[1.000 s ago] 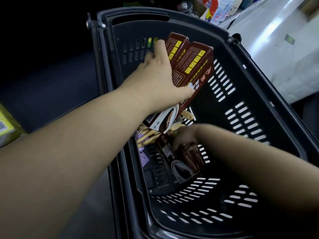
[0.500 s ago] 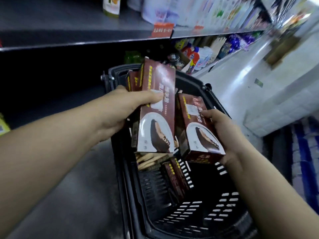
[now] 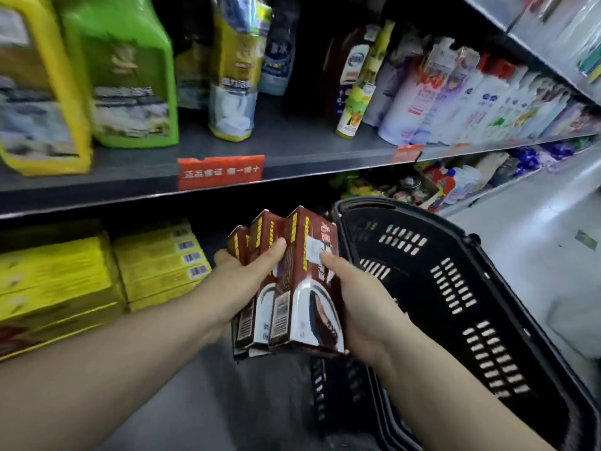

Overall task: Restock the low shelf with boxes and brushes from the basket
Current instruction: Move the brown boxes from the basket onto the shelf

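I hold a fanned bunch of dark red boxes [image 3: 305, 307] with a brush picture on the front, upright in front of the low shelf [image 3: 208, 379]. My left hand [image 3: 240, 281] grips the left boxes, thumb across their fronts. My right hand [image 3: 361, 307] grips the right box from its right side, thumb on its face. The black plastic basket [image 3: 455, 288] stands to the right on the floor; its inside is mostly hidden from here.
Yellow boxes [image 3: 107, 275] are stacked on the low shelf at the left. The shelf above [image 3: 292, 148] carries green and yellow jugs, pouches and bottles, with a red price tag [image 3: 220, 172] on its edge. A pale floor aisle [image 3: 536, 222] runs to the right.
Both hands lifted the red boxes out of the basket, brought them together into one bunch and carried them left toward the low shelf. My view rose from the basket to the shelves.
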`<move>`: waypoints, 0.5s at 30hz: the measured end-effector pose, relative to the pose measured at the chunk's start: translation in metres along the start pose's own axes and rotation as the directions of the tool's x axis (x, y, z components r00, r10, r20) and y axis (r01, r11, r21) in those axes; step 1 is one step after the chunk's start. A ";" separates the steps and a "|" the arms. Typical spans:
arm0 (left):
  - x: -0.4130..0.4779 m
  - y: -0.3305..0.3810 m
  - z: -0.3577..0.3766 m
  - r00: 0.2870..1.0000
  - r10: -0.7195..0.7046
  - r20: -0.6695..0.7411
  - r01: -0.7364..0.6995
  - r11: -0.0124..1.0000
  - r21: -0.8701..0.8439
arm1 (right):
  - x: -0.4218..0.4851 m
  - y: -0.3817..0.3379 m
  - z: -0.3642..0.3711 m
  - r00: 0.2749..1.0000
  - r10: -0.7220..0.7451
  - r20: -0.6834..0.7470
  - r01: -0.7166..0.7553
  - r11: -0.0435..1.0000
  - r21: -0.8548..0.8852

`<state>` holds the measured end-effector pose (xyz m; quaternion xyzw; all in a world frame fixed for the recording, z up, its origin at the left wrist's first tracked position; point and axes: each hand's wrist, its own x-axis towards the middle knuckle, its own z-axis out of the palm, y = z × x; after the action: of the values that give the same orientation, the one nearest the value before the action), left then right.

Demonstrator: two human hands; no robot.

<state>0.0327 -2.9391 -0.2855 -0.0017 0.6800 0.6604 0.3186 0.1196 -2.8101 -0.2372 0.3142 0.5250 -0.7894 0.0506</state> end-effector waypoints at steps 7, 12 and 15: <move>-0.011 -0.033 -0.070 0.983 -0.143 -0.115 0.150 0.987 0.058 | 0.020 0.055 0.056 0.992 0.124 0.001 -0.123 0.986 -0.110; 0.003 -0.044 -0.081 0.965 -0.255 -0.059 0.257 0.966 0.012 | 0.051 0.066 0.066 0.991 0.107 -0.081 -0.121 0.973 -0.196; 0.016 -0.056 -0.084 0.951 -0.309 -0.030 0.310 0.948 0.069 | 0.085 0.062 0.057 0.987 0.036 -0.153 -0.089 0.931 -0.353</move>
<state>0.0077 -3.0152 -0.3489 -0.1029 0.6980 0.5768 0.4118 0.0520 -2.8653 -0.3187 0.3726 0.6522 -0.6534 0.0943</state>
